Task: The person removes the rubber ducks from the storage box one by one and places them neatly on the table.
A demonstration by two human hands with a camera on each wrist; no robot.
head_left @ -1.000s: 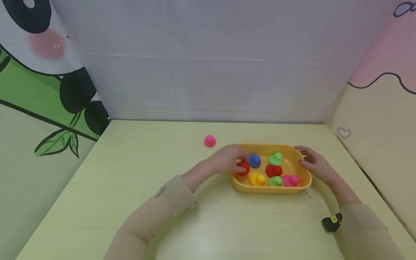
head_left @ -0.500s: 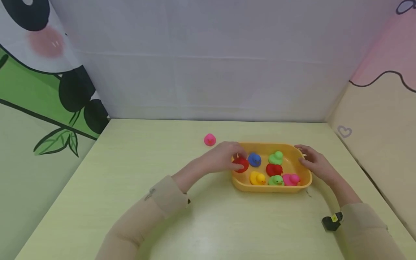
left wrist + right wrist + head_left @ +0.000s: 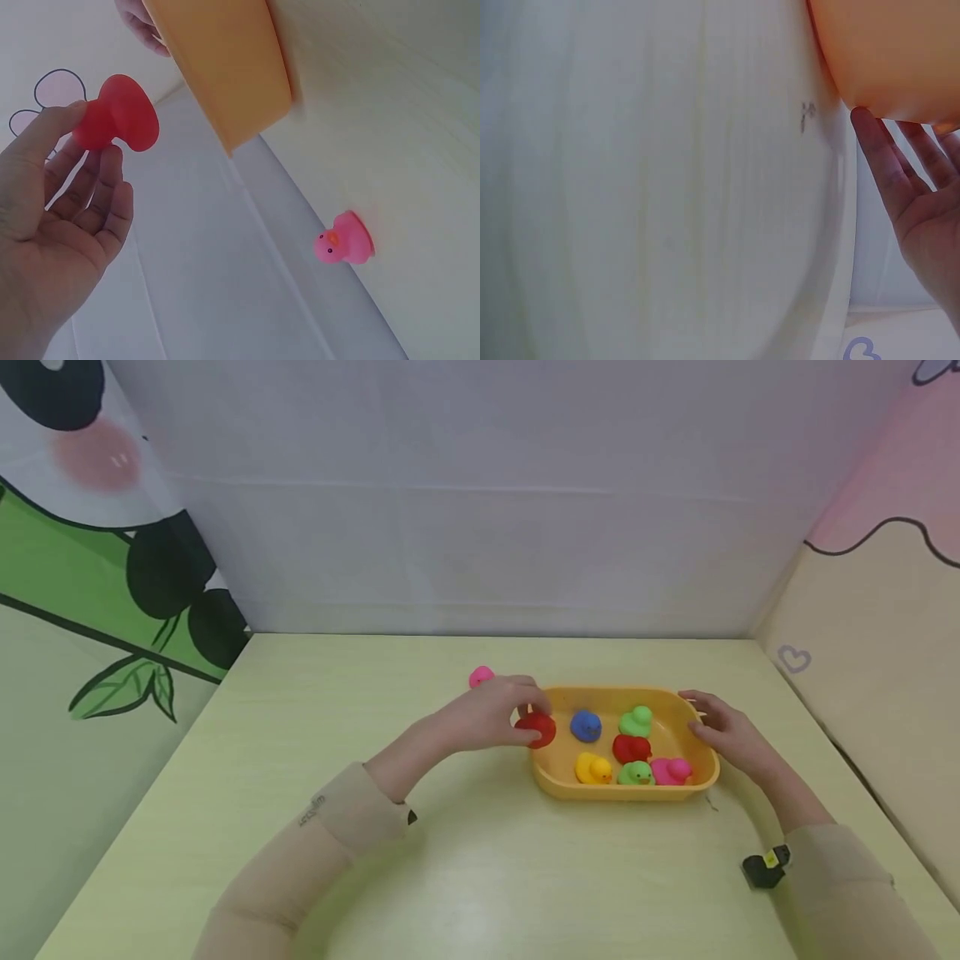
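Observation:
A red toy duck is pinched between the thumb and fingers of my left hand, at the left rim of a yellow-orange plastic basin. The left wrist view shows this duck held up in the air, apart from the basin wall. My right hand touches the basin's right end with its fingertips, fingers extended. Inside the basin are a blue duck, a yellow duck, a second red duck, two green ducks and a pink duck.
Another pink duck sits on the table behind my left hand, partly hidden in the head view. A small black object is by the right sleeve. A pale back wall and decorated side walls bound the table.
My left hand has moved left and up with the red duck, from inside the basin to its left rim, now partly covering the outside pink duck. The right hand has stayed put.

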